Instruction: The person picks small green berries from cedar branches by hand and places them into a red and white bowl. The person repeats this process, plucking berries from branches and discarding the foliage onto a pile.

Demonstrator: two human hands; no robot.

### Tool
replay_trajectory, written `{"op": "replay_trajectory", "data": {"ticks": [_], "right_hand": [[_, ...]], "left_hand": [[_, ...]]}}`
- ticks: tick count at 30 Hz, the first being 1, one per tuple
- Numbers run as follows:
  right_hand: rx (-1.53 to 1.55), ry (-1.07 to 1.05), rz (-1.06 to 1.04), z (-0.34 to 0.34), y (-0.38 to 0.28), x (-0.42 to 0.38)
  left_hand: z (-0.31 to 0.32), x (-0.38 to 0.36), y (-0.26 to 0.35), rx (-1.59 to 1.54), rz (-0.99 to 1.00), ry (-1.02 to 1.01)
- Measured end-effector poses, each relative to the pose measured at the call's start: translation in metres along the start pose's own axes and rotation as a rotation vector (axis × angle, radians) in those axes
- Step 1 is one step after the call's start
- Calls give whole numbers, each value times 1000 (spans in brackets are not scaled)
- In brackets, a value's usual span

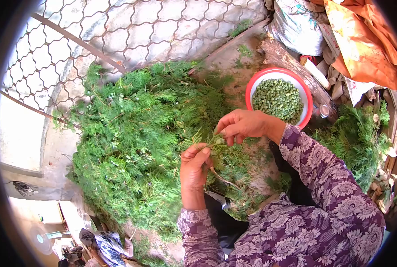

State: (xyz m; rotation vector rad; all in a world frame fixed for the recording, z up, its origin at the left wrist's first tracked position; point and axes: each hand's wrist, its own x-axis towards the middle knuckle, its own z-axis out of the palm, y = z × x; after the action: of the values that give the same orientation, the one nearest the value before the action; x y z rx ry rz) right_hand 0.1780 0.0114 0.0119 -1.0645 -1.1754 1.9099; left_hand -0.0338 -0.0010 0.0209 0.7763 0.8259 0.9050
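Observation:
My left hand (195,168) is closed, its thumb and fingers pinching a small evergreen sprig (211,143) with scale-like leaves. A thin bare stem runs out below it. From the right, my right hand (244,124) meets the sprig's upper end, thumb and forefinger bent together on it. Pale green cones (219,141) show just under those fingertips; the exact pinch point is partly hidden. Beyond my right hand stands a red-rimmed white basin (249,93), filled with many small green cones (276,99). Under and left of my hands spreads a large heap of cut evergreen branches (140,129).
A wire mesh fence (140,31) borders the far side. At the upper right are a log (287,53), a white sack (296,31) and orange sheeting (363,40). More branches (358,138) lie at right. Another person's patterned clothing (109,247) shows at lower left.

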Motion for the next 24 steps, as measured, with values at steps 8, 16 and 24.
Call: {"op": "replay_trajectory", "data": {"ticks": [8,16,24], "right_hand": [[57,-155,-58,8,-1,2],[-317,20,-134,16,-5,1],[-130,237,-122,-3,2,11]], "left_hand": [[-2,0,-1,12,-40,-44],[3,1,-7,230,-2,16],[-4,1,-11,245,65,74]]}}
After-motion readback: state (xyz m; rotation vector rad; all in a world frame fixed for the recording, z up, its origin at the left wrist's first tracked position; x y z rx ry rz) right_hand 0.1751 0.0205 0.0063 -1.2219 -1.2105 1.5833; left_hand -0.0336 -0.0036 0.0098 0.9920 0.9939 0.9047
